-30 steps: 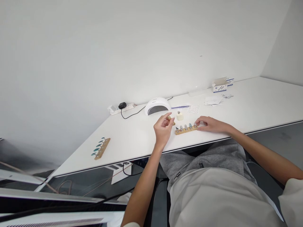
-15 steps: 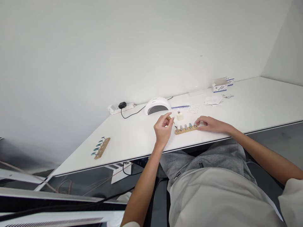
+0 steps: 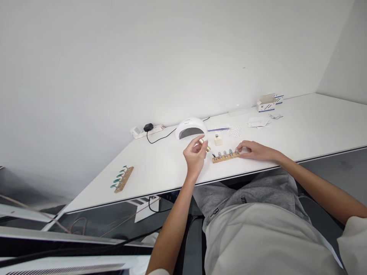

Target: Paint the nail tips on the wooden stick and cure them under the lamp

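Left fingers [image 3: 204, 147] pinch above a steep forearm [image 3: 179, 214], right fingers [image 3: 243, 143] curl from a slanting forearm [image 3: 312, 179]

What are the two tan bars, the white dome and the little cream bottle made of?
The right bar and left bar look like plain wood, probably matte: they're tan with little shine. The dome seems smooth plastic: its white shell curves evenly. The bottle looks opaque and cream; painted glass or plastic, it's too small to tell.

The left hand [image 3: 194, 156] holds a gold-handled brush [image 3: 208, 148].
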Tool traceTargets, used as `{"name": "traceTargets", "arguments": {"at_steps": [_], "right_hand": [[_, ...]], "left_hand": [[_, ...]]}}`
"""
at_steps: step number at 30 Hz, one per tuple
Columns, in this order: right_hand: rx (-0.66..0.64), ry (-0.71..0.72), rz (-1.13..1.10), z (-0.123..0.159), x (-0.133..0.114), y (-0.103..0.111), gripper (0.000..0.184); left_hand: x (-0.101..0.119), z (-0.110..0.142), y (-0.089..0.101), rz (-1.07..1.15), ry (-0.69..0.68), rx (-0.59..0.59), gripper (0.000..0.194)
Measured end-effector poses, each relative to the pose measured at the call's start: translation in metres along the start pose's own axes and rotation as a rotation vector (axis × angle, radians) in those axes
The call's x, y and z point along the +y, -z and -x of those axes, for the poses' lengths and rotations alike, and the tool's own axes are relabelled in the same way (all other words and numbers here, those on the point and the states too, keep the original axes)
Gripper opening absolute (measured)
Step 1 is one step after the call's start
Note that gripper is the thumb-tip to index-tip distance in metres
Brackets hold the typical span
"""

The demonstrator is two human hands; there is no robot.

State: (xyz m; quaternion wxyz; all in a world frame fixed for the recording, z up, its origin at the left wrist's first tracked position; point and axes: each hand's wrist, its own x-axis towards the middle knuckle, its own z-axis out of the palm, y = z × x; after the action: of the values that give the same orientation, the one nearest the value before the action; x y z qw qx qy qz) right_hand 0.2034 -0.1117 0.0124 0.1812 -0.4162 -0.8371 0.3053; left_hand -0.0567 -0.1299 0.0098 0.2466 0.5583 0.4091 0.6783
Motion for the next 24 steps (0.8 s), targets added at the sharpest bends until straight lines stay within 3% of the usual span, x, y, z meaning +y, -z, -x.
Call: {"name": "traceTargets", "arguments": {"at_steps": [6, 24], "right_hand": [[0.0, -0.003, 0.001, -0.001, 0.0002, 0.0, 0.042], [0.0, -0.006, 0.006, 0.0, -0.0026, 0.0006, 0.042]], "left_hand": [[-0.0015, 0.0011, 0.0005, -0.079, -0.044, -0.08, 0.033], [-0.0083, 0.0004, 0.0013, -0.194, -0.161, -0.047, 0.027]]}}
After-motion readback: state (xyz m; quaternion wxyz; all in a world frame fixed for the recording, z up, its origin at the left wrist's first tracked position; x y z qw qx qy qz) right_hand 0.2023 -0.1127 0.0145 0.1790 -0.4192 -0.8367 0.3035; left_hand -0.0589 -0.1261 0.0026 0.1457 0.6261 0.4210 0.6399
